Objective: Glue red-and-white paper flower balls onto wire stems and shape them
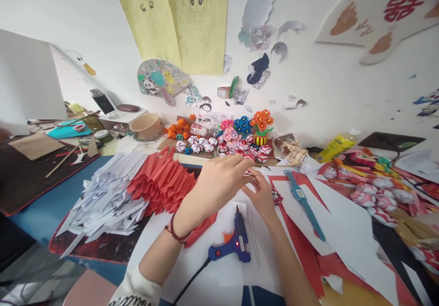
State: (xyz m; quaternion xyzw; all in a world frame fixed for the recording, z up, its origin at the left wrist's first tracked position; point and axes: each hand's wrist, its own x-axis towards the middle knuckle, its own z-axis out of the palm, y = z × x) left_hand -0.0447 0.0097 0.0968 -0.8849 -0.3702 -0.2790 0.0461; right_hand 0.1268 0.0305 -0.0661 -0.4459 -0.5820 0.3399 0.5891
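Above the white paper my left hand [222, 173] reaches across with its fingers bent down, meeting the fingertips of my right hand [260, 194]. Both hands are closed in a pinch; what lies between the fingers is mostly hidden by the left hand. Just beyond my right wrist shows a small red and white paper flower [276, 197]; I cannot tell if it is held. Below the hands a blue hot glue gun [231, 242] lies on the paper with its red light lit. Folded red paper strips [164, 180] are heaped beside my left forearm.
White paper strips [109, 196] pile up at the left. Finished paper flowers [240, 146] stand along the wall. A blue watch [303, 201] lies on paper at the right, near a yellow bottle [338, 146] and more flowers [384, 196]. The glue gun's cord [192, 281] runs toward me.
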